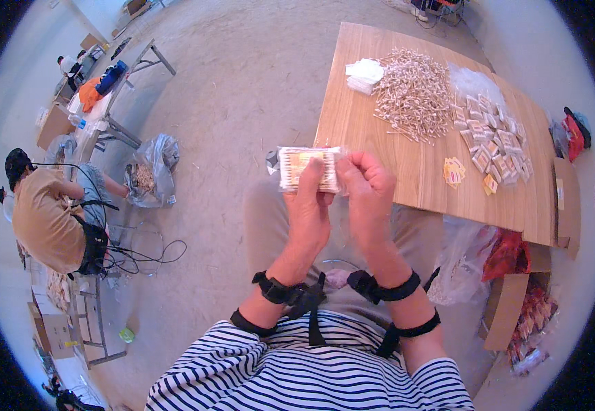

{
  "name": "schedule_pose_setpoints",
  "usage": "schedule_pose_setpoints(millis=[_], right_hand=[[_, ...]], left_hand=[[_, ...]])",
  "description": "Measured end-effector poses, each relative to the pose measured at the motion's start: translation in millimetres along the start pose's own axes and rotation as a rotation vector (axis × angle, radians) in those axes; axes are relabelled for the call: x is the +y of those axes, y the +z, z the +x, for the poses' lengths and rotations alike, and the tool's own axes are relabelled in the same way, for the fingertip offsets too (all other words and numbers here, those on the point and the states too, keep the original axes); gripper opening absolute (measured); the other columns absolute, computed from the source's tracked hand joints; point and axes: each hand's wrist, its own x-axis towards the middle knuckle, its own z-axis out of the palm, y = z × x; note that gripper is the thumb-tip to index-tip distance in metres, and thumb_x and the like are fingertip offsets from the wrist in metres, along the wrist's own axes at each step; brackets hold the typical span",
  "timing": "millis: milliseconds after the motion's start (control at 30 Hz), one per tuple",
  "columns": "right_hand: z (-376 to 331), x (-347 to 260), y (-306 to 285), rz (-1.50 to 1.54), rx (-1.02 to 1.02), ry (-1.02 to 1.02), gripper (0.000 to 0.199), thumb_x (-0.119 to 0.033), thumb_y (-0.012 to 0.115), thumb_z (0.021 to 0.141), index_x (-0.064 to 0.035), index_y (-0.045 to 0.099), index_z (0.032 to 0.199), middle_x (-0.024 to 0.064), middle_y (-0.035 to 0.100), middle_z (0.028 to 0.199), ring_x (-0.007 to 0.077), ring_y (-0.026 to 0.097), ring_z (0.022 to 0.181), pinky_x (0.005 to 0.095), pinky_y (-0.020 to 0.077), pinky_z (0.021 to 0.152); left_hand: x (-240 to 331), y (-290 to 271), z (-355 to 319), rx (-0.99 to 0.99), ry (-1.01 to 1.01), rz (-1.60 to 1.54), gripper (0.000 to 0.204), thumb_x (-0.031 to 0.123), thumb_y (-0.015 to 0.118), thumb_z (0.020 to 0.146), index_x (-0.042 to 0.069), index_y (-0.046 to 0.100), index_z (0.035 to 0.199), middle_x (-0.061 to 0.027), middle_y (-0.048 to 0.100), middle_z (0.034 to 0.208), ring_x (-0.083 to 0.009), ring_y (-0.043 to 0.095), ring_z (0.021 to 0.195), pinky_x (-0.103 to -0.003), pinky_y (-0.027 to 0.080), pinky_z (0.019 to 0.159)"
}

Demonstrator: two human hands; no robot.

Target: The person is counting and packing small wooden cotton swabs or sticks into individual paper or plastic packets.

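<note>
My left hand (309, 209) and my right hand (369, 192) both grip a small clear plastic packet of cotton swabs (304, 168), held up in front of me over my lap. The left thumb lies across the packet's front; the right fingers pinch its right end. On the wooden table (407, 171) to my right lies a big loose heap of cotton swabs (412, 92), a stack of white pads (364, 73) and a pile of filled small packets (492, 133). A few orange-and-yellow labels (453, 171) lie near the table's front edge.
A person in a tan shirt (47, 216) sits at the left beside cables and a folding table (106, 103) with clutter. A plastic bag (150, 171) stands on the floor. Cardboard boxes (510, 308) and bags sit at my lower right.
</note>
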Motion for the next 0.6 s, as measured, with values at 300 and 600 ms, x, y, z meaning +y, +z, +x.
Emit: schedule_pose_setpoints(millis=[300,600], right_hand=[[11,-32,-39,-0.394,-0.333,-0.364,0.008,-0.006,0.063,0.088,0.0006,0.059,0.085,0.0154,0.059,0.076,0.0297,0.06,0.072,0.0382,0.0466,0.065],[10,-26,-41,-0.355,-0.412,-0.366,0.009,-0.007,0.063,0.088,0.0006,0.059,0.086,0.0145,0.059,0.077,0.0284,0.059,0.07,0.0376,0.0459,0.063]], left_hand=[[51,-32,24,-0.363,0.225,0.597,0.04,0.009,0.068,0.085,0.002,0.061,0.124,-0.0062,0.066,0.112,-0.0142,0.062,0.101,-0.03,0.048,0.093],[56,-33,21,-0.686,-0.123,0.788,0.024,0.01,0.075,0.086,0.003,0.067,0.107,0.0025,0.067,0.093,-0.0056,0.061,0.086,-0.023,0.05,0.075]])
